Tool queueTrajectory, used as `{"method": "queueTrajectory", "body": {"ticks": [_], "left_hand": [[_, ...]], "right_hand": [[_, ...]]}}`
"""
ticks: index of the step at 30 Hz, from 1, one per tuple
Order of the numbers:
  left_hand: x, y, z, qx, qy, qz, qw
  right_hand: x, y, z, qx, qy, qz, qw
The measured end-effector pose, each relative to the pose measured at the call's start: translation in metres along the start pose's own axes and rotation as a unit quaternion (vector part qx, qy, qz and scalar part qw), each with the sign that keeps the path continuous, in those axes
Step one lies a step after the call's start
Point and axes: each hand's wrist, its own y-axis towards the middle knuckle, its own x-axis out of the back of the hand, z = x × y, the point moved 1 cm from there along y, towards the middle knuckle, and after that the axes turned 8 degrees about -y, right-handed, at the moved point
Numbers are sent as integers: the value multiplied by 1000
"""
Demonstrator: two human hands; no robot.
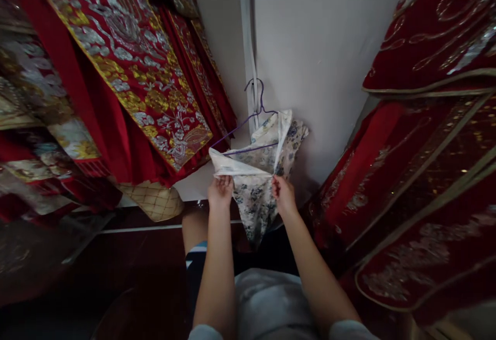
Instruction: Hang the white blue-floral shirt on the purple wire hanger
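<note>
A pale garment with a dark floral print point(253, 200) hangs on a thin purple hanger point(262, 103). White lining shows along its turned-out neckline. My left hand point(221, 190) is at the garment's left edge, palm up, with its fingertips partly hidden under the white fabric. My right hand point(282, 192) pinches the garment near the middle, where the two white edges meet. The hanger's left arm is bare, and its lower bar crosses in front of the garment's inner back.
Red embroidered garments point(127, 61) hang at the left, with more red garments point(422, 174) at the right. Behind the hanger is a pale wall point(310, 45) with a strip or cord point(250, 30) running down it. Dark reddish floor point(147, 267) lies below.
</note>
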Motion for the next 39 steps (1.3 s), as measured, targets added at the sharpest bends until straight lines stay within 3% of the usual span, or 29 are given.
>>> {"method": "queueTrajectory", "body": {"ticks": [2, 4, 9, 11, 15, 16, 18, 20, 22, 24, 27, 29, 31, 33, 36, 39], "left_hand": [[3, -12, 21, 40, -1, -50, 998], [5, -20, 36, 26, 59, -48, 997], [9, -30, 44, -88, 302, 100, 944], [4, -37, 40, -114, 310, 139, 933], [-16, -60, 33, -94, 282, 191, 935], [-21, -65, 33, -90, 279, 197, 935], [-28, -73, 33, -89, 281, 206, 933], [-29, -75, 32, -103, 289, 207, 929], [-26, -72, 29, -134, 313, 203, 918], [-20, -69, 23, -152, 342, 205, 904], [-3, -72, 13, -73, 377, 259, 886], [13, -78, 6, 16, 425, 331, 842], [32, -81, 0, 78, 508, 391, 764], [52, -78, -9, 96, 605, 401, 681], [66, -61, -32, 39, 717, 353, 600], [54, -44, -65, -53, 777, 327, 535]], "right_hand": [[11, 7, -2, -19, 48, -19, 998], [23, 14, -5, -22, 61, -22, 998], [49, 21, -18, -24, 29, -61, 997], [52, 21, -24, -26, 22, -76, 997], [38, 14, -25, 3, 3, -90, 996], [31, 11, -22, 17, -14, -55, 998], [16, 1, -15, 26, -54, 76, 995], [4, -12, -8, 11, -94, 231, 968], [-1, -26, 0, -12, -142, 343, 928], [0, -35, 9, -30, -205, 415, 886], [4, -33, 30, -43, -255, 445, 858], [6, -19, 50, -16, -280, 416, 865], [6, 6, 73, 47, -339, 369, 864], [3, 36, 94, 151, -420, 309, 839], [-12, 79, 111, 285, -472, 219, 805], [-32, 106, 106, 353, -459, 173, 797]]}}
